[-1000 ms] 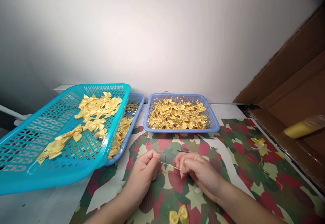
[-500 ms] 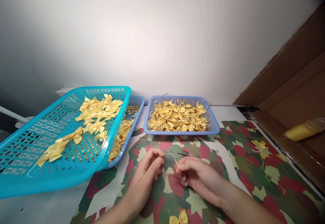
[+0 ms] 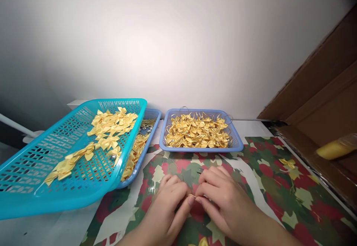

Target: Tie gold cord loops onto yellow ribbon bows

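My left hand [image 3: 170,206] and my right hand [image 3: 227,198] meet low over the patterned table cover [image 3: 299,201], fingertips almost touching. Both are closed in a pinch on a thin gold cord [image 3: 191,196], of which only a short bit shows between them. The rest of it is hidden by the fingers. Just below the hands, a yellow ribbon bow [image 3: 203,242] is cut off by the bottom edge of the view. A thin strand [image 3: 175,163] curves on the cover beyond my left hand. A dark pointed tip [image 3: 198,172] shows behind my right fingers.
At the left a turquoise basket [image 3: 83,197] with yellow bows rests tilted over a blue basket [image 3: 139,162] of more bows. Another blue basket [image 3: 200,149] at the back holds gold-corded bows. A single bow [image 3: 287,163] lies at right, near cardboard [image 3: 320,116].
My hands have come together and nearer to me, so the cord's arc between them has shrunk to a short bit. The view has tilted up slightly.
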The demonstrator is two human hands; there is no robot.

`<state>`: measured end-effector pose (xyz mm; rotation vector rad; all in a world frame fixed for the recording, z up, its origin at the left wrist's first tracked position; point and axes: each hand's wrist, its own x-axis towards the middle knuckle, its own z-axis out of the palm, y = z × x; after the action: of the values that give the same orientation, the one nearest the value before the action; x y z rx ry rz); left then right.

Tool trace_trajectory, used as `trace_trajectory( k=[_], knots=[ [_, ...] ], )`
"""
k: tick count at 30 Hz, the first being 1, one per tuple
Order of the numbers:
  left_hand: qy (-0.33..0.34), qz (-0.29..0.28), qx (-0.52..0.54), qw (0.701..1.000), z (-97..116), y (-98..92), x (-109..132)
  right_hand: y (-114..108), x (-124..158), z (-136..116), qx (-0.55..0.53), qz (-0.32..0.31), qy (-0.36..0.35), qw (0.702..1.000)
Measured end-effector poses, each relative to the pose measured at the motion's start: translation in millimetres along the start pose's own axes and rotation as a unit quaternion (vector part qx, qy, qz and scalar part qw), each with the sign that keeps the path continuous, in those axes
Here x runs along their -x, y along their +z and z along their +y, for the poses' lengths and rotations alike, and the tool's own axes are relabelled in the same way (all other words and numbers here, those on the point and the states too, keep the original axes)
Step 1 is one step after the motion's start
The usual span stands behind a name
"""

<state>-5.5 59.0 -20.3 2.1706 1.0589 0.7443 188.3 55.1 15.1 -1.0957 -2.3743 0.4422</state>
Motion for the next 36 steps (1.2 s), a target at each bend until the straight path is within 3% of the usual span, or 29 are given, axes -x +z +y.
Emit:
trace_trajectory(
  k=[6,14,21,36],
  knots=[
    [-0.041,-0.015,0.075,0.996,5,-2.6,-2,-1,0,3,0.004,0.025,-0.012,1.000],
    [-0.123,-0.012,0.163,0.979,-4,-0.8,-1,-1,-1,7,-0.054,0.068,0.036,0.996],
    [-0.111,-0.005,0.181,0.977,0,0.8,-1,11,0,3,-0.133,0.084,0.052,0.986],
    [-0.104,0.004,0.198,0.975,2,1.2,-2,18,0,0,-0.121,0.118,0.051,0.984]
  ],
)
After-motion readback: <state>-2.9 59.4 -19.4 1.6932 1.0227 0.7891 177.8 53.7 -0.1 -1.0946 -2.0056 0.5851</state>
